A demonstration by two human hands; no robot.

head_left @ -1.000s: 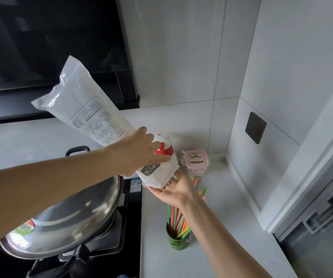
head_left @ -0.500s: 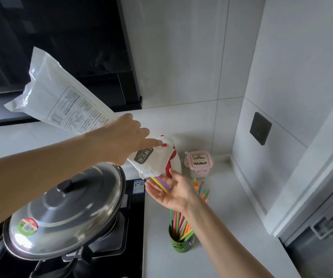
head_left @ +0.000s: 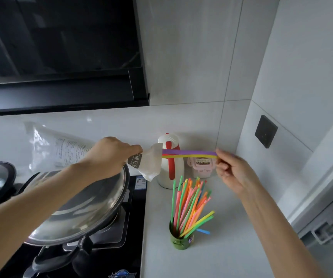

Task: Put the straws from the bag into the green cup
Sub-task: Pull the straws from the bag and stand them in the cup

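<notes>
- The green cup [head_left: 179,238] stands on the pale counter [head_left: 231,227] just right of the hob, already stuffed with a fan of orange, pink, green and yellow straws [head_left: 189,205]; judging by that, most of the job looks done
- The left hand [head_left: 109,157] is closed around the neck of the plastic bag [head_left: 61,149], holding it roughly level above the steel pan lid [head_left: 85,203], mouth turned to the right
- The right hand [head_left: 233,167] pinches the far ends of a few straws, purple and yellow [head_left: 189,153], between thumb and fingertips; their other ends sit inside the bag's mouth
- These straws run level in the air in front of the white and red bottle [head_left: 170,163] and the pink lidded box [head_left: 201,165], well above the cup
- Left to do, as I read it: draw this pinch free and drop it into the cup
- Whether more straws remain in the bag I cannot tell; the film is cloudy and printed
</notes>
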